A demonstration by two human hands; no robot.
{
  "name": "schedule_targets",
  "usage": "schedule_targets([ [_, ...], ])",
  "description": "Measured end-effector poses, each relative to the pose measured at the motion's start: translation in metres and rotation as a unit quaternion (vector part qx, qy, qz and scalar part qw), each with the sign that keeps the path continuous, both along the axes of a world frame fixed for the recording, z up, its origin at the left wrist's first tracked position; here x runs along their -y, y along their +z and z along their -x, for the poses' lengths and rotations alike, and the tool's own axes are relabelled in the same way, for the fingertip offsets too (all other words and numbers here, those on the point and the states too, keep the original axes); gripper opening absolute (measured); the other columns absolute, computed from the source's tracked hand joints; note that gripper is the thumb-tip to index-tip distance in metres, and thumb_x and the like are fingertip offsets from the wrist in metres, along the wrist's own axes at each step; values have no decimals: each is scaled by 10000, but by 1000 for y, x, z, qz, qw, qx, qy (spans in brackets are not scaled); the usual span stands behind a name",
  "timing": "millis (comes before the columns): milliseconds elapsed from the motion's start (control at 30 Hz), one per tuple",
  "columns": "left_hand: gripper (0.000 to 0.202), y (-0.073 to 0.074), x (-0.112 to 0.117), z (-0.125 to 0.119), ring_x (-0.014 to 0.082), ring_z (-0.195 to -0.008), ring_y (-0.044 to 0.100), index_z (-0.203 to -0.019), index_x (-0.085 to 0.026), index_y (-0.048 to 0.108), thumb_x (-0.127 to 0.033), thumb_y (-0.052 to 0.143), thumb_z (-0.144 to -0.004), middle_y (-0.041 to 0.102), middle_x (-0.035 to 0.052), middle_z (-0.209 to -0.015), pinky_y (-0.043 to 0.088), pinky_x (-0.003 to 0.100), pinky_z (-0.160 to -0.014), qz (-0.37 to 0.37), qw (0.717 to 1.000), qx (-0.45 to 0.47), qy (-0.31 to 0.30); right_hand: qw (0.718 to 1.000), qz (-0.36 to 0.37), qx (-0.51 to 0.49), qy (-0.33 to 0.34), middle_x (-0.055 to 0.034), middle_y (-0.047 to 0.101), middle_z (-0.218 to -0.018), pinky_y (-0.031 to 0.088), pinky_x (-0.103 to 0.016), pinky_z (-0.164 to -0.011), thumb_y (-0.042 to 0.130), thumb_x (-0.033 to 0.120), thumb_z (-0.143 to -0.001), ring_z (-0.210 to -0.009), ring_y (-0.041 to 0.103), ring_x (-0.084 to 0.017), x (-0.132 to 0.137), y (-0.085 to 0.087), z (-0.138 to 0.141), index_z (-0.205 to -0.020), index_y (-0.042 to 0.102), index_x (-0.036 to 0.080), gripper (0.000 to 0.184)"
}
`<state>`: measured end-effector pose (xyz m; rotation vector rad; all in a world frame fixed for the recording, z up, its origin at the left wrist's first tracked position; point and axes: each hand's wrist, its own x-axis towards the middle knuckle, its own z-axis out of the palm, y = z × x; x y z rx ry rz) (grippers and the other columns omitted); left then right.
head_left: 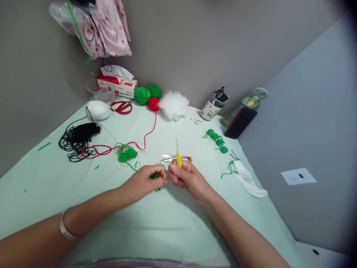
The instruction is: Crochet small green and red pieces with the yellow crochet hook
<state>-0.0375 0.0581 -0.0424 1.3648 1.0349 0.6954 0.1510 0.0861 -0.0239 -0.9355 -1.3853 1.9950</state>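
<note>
My left hand (145, 182) is closed in a pinch on a small green crochet piece (154, 176) over the pale green table (156, 227). My right hand (185, 178) grips a yellow-handled crochet hook (177, 158), whose metal shaft points away from me. The two hands nearly touch at the fingertips. Just beyond them lie small thread snips (174, 158) with an orange handle. A loose tangle of green yarn (126, 152) lies to the left of the hands.
Black yarn (78, 138), red yarn (96, 150), a white ball (98, 110), red scissors (122, 107), a tissue box (117, 85), green and red yarn balls (147, 94), white stuffing (174, 105), green crocheted rounds (218, 140), a cup (210, 108), a phone (240, 122), a white cloth (249, 182).
</note>
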Motion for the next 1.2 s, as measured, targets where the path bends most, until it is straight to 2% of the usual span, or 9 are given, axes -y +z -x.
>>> schedule_targets([
  [133, 339, -1, -3, 4, 170, -769, 571, -980, -177, 732, -457, 550, -920, 691, 41, -866, 429, 284, -719, 87, 992, 78, 38, 994, 42, -67, -75, 65, 493, -621, 119, -243, -453, 601, 485, -952, -445, 153, -40, -7, -4, -5, -681, 497, 180, 421],
  [267, 305, 1, -4, 0, 193, -895, 598, -954, -183, 769, -435, 601, -918, 716, 71, -981, 439, 303, -835, 153, 971, 174, 55, 996, 13, -55, -62, 55, 489, -538, 180, -250, -487, 501, 508, -1001, -439, 270, -56, -6, -6, -6, -707, 590, 168, 458],
  [333, 295, 1, -4, -1, 196, -912, 596, -936, -193, 766, -441, 607, -922, 712, 66, -980, 434, 302, -840, 150, 971, 180, 48, 997, 5, -52, -59, 54, 482, -512, 192, -250, -490, 494, 525, -1000, -441, 301, -62, -5, -7, -4, -718, 618, 164, 474],
  [467, 238, -2, -3, -2, 159, -805, 563, -918, -209, 736, -437, 683, -875, 681, 25, -914, 418, 275, -767, 121, 980, 155, 30, 997, 9, -50, -65, 38, 536, -541, 223, -244, -486, 527, 547, -976, -442, 343, -61, -4, -6, -1, -717, 623, 161, 475],
  [667, 218, -9, -5, 1, 159, -741, 548, -869, -199, 690, -406, 620, -883, 662, 10, -807, 406, 282, -714, 52, 996, 64, 21, 996, 24, -39, -78, 20, 642, -687, 251, -229, -490, 617, 499, -934, -471, 405, -56, 1, -2, 4, -697, 530, 183, 404],
  [867, 87, 1, 0, -3, 150, -678, 504, -771, -195, 688, -189, 604, -749, 626, -19, -726, 376, 278, -657, 30, 999, 10, -7, 999, -29, 19, -12, 39, 491, -563, 242, -251, -508, 610, 512, -924, -516, 385, -80, 4, -4, 7, -607, 500, 181, 471],
  [1000, 55, 2, 3, -5, 144, -656, 474, -705, -192, 666, -168, 620, -688, 574, -36, -668, 357, 270, -638, 36, 999, 10, 3, 999, -28, 34, 21, 62, 408, -546, 211, -256, -508, 625, 488, -923, -510, 309, -76, 4, -3, 5, -628, 507, 179, 444],
  [1100, 49, 1, 1, -2, 150, -664, 501, -737, -191, 664, -239, 651, -740, 589, -23, -681, 373, 271, -643, 78, 995, 58, 16, 996, -46, 60, 43, 37, 503, -567, 281, -247, -515, 578, 470, -962, -492, 369, -75, -1, 2, -5, -650, 561, 168, 435],
  [1200, 119, 1, -2, 3, 140, -663, 518, -759, -193, 633, -301, 642, -807, 582, -21, -687, 368, 257, -630, 120, 985, 109, 56, 988, -95, 101, 66, -6, 623, -668, 394, -251, -557, 561, 457, -977, -540, 500, -99, -8, 13, -23, -828, 681, 151, 360],
])
